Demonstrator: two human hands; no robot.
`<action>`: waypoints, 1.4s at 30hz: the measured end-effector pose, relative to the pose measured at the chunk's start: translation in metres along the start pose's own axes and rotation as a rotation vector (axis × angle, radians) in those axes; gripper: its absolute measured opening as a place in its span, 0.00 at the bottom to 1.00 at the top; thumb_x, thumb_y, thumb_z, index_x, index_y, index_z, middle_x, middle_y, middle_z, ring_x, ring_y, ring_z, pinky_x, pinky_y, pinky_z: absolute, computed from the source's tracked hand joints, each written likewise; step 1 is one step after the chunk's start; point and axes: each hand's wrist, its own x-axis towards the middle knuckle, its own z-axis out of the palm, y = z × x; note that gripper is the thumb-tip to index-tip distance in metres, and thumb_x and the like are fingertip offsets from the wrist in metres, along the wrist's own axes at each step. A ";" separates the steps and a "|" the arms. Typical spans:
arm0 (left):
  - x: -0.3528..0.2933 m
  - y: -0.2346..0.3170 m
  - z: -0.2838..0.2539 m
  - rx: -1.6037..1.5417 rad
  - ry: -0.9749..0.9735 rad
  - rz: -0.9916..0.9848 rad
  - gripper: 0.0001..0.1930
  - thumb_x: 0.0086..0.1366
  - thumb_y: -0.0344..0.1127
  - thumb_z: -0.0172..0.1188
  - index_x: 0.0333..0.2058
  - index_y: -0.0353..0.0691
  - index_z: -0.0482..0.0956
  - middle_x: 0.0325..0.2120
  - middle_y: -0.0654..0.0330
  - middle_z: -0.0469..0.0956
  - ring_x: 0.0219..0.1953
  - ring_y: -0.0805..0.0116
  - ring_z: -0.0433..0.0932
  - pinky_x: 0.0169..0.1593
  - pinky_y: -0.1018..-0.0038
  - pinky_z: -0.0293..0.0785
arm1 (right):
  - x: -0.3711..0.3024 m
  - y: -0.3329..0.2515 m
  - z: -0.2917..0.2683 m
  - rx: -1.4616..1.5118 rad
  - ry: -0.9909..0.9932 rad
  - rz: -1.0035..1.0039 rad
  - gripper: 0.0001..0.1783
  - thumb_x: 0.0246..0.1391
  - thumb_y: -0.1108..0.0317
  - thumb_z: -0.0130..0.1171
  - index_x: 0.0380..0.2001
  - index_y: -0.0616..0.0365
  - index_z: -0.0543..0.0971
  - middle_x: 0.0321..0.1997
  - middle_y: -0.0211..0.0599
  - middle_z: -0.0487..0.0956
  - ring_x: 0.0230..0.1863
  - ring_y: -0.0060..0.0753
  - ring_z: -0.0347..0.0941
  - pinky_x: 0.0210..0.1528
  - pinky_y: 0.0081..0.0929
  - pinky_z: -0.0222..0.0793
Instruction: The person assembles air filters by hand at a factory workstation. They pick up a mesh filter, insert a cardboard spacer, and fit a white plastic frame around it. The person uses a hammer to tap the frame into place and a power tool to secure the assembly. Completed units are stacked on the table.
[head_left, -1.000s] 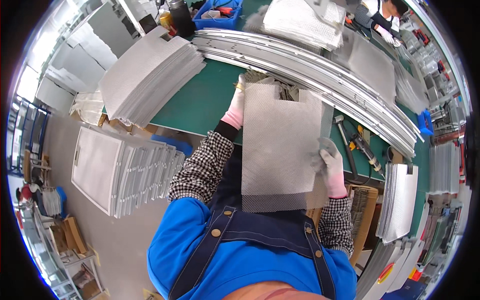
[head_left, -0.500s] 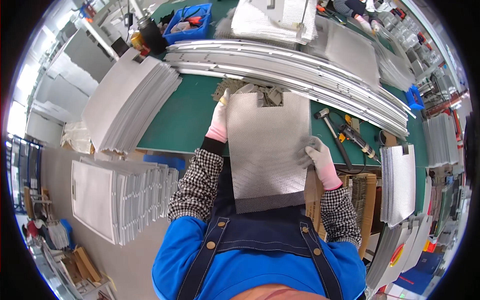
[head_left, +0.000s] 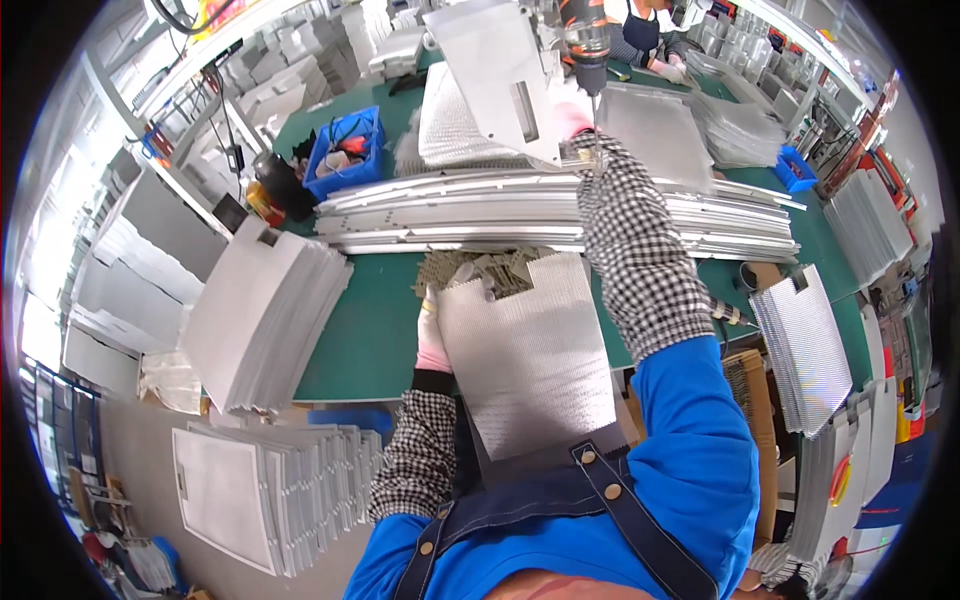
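A silver perforated metal panel (head_left: 530,360) lies flat on the green table (head_left: 370,330) in front of me, its near edge over my apron. My left hand (head_left: 432,338), in a pink and white glove, holds the panel's left edge. My right arm in a checkered sleeve reaches up and away. My right hand (head_left: 572,118), also gloved, is closed around the lower part of an orange and black power drill (head_left: 585,40) that hangs above the table's far side. A small pile of grey metal brackets (head_left: 480,270) sits just beyond the panel.
Long silver rails (head_left: 500,215) lie stacked across the table. Panel stacks stand at the left (head_left: 260,320), lower left (head_left: 270,490) and right (head_left: 800,345). A blue bin (head_left: 345,150) sits at the back left. Another person (head_left: 640,30) works at the far side.
My right hand has let go of the panel's right edge and risen to the hanging drill. The panel now rests on the table, held only by my left hand.
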 end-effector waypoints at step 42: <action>-0.009 -0.003 -0.031 0.041 -0.098 0.178 0.31 0.75 0.54 0.51 0.63 0.31 0.70 0.57 0.50 0.77 0.57 0.59 0.77 0.63 0.59 0.70 | -0.120 0.029 -0.047 1.260 -0.306 -0.216 0.29 0.65 0.65 0.55 0.67 0.57 0.67 0.61 0.42 0.72 0.58 0.34 0.71 0.62 0.33 0.69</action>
